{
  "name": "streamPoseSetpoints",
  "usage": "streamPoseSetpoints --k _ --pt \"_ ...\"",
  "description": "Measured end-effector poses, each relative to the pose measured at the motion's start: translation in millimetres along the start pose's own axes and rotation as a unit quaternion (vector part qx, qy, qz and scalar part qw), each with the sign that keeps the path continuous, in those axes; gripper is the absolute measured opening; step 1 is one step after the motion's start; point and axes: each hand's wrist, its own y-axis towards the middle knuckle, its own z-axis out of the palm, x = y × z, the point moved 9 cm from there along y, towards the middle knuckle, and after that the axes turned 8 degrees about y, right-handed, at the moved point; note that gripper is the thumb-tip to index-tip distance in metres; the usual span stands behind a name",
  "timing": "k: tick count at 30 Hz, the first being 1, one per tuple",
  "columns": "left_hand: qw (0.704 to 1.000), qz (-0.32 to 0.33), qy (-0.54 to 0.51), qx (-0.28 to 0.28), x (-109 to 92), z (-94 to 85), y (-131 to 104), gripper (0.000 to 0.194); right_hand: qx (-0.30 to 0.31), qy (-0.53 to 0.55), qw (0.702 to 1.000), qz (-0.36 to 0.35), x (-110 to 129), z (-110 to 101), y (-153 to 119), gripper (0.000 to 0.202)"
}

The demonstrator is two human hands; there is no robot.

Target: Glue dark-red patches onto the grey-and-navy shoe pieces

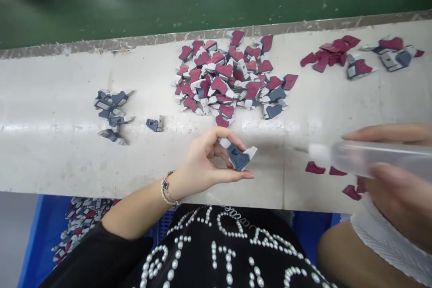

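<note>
My left hand point(205, 157) pinches a small grey-and-white plastic part point(239, 156) between thumb and fingers, its dark grey face turned up. To the right, my right hand point(398, 166) is wrapped round a translucent squeeze bottle point(357, 156) with a white cap and a thin tip pointing left toward the part. The tip and the part are apart. Motion blurs the bottle and the right hand. Several loose dark red pieces point(315, 168) lie on the table beneath and beside the bottle.
On the white table point(60, 157) sit a large heap of red-topped parts point(224, 72), grey parts point(113, 108) at left, one lone grey part point(154, 124), and red pieces point(332, 51) at back right beside mixed parts point(394, 56). A blue bin point(33, 243) full of parts stands below left.
</note>
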Motion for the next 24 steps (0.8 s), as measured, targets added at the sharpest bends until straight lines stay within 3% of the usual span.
streamPoseSetpoints --k 2,5,9,14,16,19,22,24 --pt "0.999 0.031 0.032 -0.019 -6 -2.8 0 0.052 0.007 0.038 0.999 0.0 -1 5 5 0.024" --pt "0.995 0.04 0.082 -0.047 -10 -7.9 0 0.053 0.053 0.116 0.992 -0.008 -8 24 12 0.029" --pt "0.994 -0.026 0.096 -0.032 1 -9.5 3 0.051 0.113 0.102 0.988 -0.028 -16 55 22 0.04" --pt "0.995 -0.076 0.058 -0.026 11 -10.6 4 0.041 0.163 0.075 0.982 -0.059 -18 81 27 0.029" --pt "0.995 -0.086 0.04 -0.022 14 -9.2 4 0.035 0.159 0.055 0.984 -0.06 -23 72 26 0.04" --pt "0.995 -0.1 0.028 -0.011 19 -5.7 4 0.031 0.117 -0.013 0.992 -0.04 -38 34 19 0.053" --pt "0.994 -0.103 0.044 0.005 18 -0.2 4 0.027 0.103 -0.09 0.991 -0.004 -58 -1 7 0.029" --pt "0.993 -0.094 0.064 0.017 15 4.6 3 0.025 0.141 -0.119 0.983 0.007 -69 -3 -2 0.021"
